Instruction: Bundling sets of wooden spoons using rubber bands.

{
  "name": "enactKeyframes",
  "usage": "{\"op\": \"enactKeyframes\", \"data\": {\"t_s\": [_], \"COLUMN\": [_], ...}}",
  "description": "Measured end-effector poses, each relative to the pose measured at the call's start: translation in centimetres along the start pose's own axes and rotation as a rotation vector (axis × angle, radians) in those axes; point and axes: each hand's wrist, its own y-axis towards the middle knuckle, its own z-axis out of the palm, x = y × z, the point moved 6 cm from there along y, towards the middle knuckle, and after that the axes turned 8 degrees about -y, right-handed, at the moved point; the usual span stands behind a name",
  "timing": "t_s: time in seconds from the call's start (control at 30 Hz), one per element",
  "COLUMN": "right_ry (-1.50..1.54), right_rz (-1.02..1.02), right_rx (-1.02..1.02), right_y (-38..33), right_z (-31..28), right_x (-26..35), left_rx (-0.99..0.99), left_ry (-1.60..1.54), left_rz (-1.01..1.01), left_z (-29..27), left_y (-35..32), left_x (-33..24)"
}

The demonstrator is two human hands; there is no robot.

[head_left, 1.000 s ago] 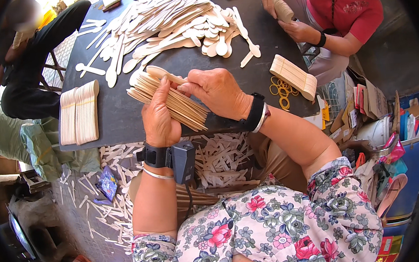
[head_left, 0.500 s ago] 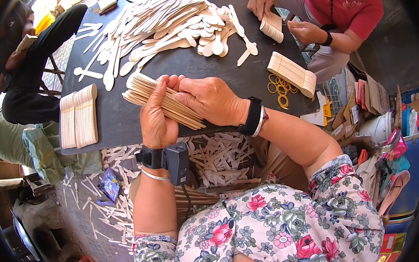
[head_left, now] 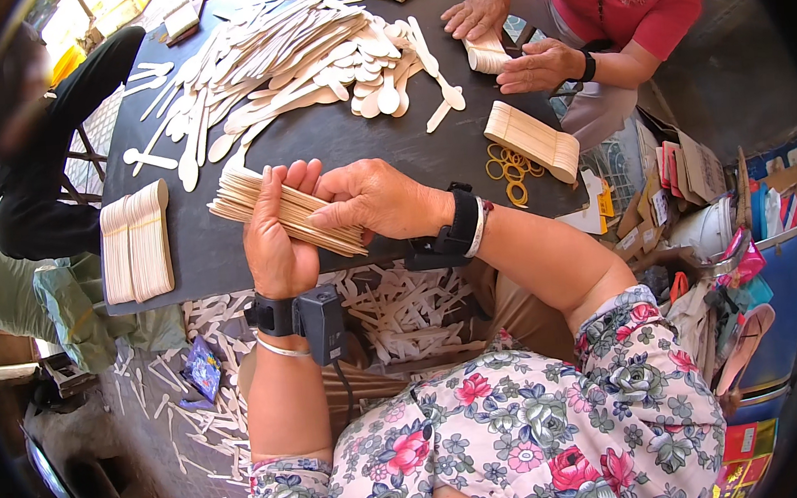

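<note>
A loose bundle of wooden spoons [head_left: 249,197] lies slanted across my hands above the near edge of the black table [head_left: 207,259]. My left hand [head_left: 277,249] is closed round it from below, thumb over the top and fingertips showing on the far side. My right hand [head_left: 381,199] grips the bundle's near right end, thumb pressed along the upper sticks. Just beyond is a big heap of wooden spoons [head_left: 290,65]. Two neat stacks of spoons [head_left: 136,243] stand side by side to the left. Right of my hands are yellow rubber bands [head_left: 509,170] and a banded spoon bundle [head_left: 532,140].
Across at the right, a co-worker's hands [head_left: 541,66] surround another spoon bundle [head_left: 486,52]. A person in dark trousers [head_left: 46,174] sits at the left. Spoons litter the floor [head_left: 157,446] and fill my lap area. Cardboard and a blue barrel [head_left: 778,313] stand at the right.
My hands and the bundle sit slightly lower left in view, as does the whole scene. My right fingers have opened a little along the bundle. The co-worker's hands now lie flatter around their bundle.
</note>
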Motion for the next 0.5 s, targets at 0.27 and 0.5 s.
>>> {"op": "enactKeyframes", "data": {"t_s": [0.27,0.5], "right_ry": [-1.159,-1.367], "right_rz": [-0.008,0.259], "right_rx": [-0.542,-0.422], "right_y": [2.6,4.7], "right_z": [-9.9,-13.3], "right_x": [-0.8,-5.6], "left_rx": [-0.045,-0.069], "left_ry": [0.014,0.033], "left_rz": [0.051,0.003], "left_z": [-0.1,-0.1], "left_y": [-0.2,-0.1], "left_x": [-1.0,-0.6]}}
